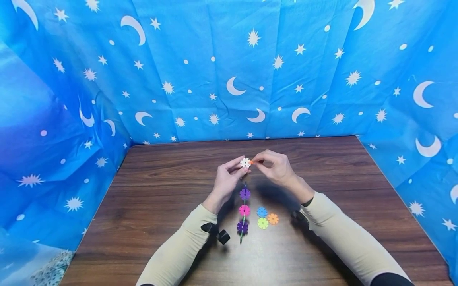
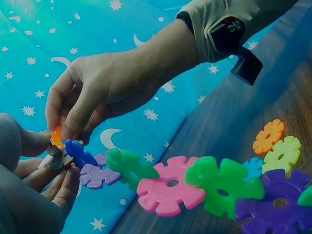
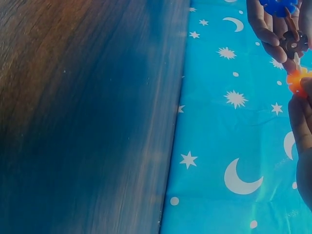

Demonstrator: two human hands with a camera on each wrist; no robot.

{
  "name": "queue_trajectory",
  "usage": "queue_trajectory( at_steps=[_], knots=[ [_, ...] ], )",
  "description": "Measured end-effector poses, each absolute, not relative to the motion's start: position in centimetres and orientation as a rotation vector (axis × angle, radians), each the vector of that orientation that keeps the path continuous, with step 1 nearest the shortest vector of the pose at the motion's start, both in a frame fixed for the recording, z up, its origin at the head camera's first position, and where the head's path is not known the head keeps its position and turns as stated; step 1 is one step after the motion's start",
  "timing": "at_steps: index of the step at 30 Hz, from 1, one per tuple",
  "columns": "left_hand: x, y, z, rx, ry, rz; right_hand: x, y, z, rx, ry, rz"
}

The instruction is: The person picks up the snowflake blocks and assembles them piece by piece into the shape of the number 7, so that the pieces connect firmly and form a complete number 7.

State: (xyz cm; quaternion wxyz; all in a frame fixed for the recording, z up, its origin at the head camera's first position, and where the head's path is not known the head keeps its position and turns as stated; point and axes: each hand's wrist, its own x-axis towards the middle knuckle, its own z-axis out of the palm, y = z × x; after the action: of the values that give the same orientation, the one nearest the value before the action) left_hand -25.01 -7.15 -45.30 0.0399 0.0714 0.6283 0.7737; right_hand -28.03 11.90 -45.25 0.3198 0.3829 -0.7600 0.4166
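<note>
My left hand [image 1: 226, 180] grips the far end of a chain of notched plastic discs, at a white disc [image 1: 245, 162]. Between its thumb and fingers my right hand [image 1: 277, 169] pinches an orange disc [image 2: 57, 137], held against the white one from the right. The chain runs back toward me with a blue disc [image 2: 80, 153], a light purple disc [image 2: 100, 175], a green disc [image 2: 129, 167], a pink disc [image 2: 171, 184] and a dark purple disc [image 1: 242, 227], green discs set edgewise between. In the right wrist view the orange disc [image 3: 298, 81] is partly covered by fingers.
Loose on the brown wooden table [image 1: 171, 167], right of the chain, lie a blue disc [image 1: 262, 212], a yellow-green disc [image 1: 262, 223] and another orange disc [image 1: 273, 219]. A blue cloth with moons and stars [image 1: 200, 71] hangs round the table's back and sides.
</note>
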Motion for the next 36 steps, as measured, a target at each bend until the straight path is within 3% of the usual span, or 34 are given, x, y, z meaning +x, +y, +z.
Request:
queue_trajectory(
  at_steps=[36],
  knots=[
    [-24.8, -7.4, -45.1, 0.227, 1.943, 2.372, -25.5, 15.5, -46.2, 0.955, -2.246, 1.042]
  ],
)
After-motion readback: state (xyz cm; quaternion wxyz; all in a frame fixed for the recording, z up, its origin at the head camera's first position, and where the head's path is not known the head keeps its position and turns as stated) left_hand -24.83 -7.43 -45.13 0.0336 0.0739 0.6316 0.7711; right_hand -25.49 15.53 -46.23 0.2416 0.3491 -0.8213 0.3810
